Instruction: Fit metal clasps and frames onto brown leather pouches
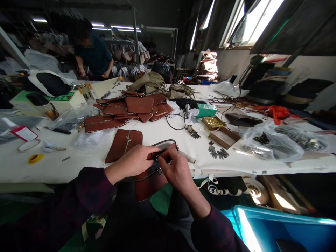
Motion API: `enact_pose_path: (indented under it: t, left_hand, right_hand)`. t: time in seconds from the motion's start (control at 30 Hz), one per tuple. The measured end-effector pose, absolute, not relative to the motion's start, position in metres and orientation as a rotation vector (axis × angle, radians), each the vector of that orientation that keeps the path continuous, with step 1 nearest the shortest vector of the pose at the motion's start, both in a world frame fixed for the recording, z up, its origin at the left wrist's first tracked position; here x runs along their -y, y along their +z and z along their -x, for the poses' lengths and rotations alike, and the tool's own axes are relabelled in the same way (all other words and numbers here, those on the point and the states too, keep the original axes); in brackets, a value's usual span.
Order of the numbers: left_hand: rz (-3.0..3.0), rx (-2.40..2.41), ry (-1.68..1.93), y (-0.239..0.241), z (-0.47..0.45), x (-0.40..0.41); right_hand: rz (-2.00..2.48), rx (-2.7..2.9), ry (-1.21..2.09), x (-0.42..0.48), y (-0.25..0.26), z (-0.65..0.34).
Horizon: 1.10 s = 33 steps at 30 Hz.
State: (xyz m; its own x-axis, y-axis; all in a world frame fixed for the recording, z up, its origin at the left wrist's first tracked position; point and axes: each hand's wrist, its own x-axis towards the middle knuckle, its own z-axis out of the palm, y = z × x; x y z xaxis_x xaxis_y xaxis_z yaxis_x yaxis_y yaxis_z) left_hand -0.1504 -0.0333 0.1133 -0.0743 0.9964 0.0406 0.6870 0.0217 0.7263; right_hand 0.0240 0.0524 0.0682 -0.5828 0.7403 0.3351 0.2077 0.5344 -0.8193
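A brown leather pouch [151, 189] with a zipper across it hangs over the table's front edge, in front of my lap. My left hand [135, 159] is closed on its upper part, thumb and fingers together near the dark opening. From the other side my right hand [176, 168] pinches at the same spot; a tiny teal bit shows beside its fingertips, and what exactly it grips is hidden. Just behind my left hand lies another brown leather piece [118, 141] with a zipper. A pale tapered stick [187, 157] rests to the right of the pouch.
A pile of brown leather pouches [139, 106] covers the table's middle. To the right are a cardboard box of gold-coloured hardware [213, 122], flat metal plates [217, 151] and plastic bags [270, 141]. Yellow tape [36, 159] lies left. A person [93, 52] stands behind the table.
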Motion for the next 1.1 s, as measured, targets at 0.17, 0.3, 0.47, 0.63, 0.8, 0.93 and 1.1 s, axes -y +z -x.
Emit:
enact_pose_path:
  t: [0.17, 0.3, 0.47, 0.63, 0.8, 0.93, 1.1]
  left_hand:
    - [-1.573, -1.929, 0.840, 0.111, 0.155, 0.040]
    - [-1.530, -1.951, 0.867, 0.110, 0.152, 0.044]
    - [-1.553, -1.945, 0.921, 0.109, 0.147, 0.049]
    - [-1.567, -1.992, 1.047, 0.112, 0.135, 0.052]
    - [-1.554, -2.034, 1.142, 0.104, 0.125, 0.047]
    - [-1.590, -2.078, 1.165, 0.105, 0.117, 0.051]
    - [-1.573, -2.103, 1.066, 0.103, 0.113, 0.055]
  right_hand:
    - [0.726, 2.034, 1.034, -0.049, 0.062, -0.028]
    - [0.689, 2.002, 1.052, -0.046, 0.058, -0.029]
    - [0.685, 2.017, 1.040, -0.044, 0.063, -0.033]
    - [0.605, 2.033, 1.008, -0.043, 0.070, -0.037]
    - [0.554, 2.016, 0.952, -0.051, 0.062, -0.035]
    - [0.589, 2.091, 0.947, -0.057, 0.054, -0.036]
    - [0.572, 2.183, 0.942, -0.070, 0.045, -0.040]
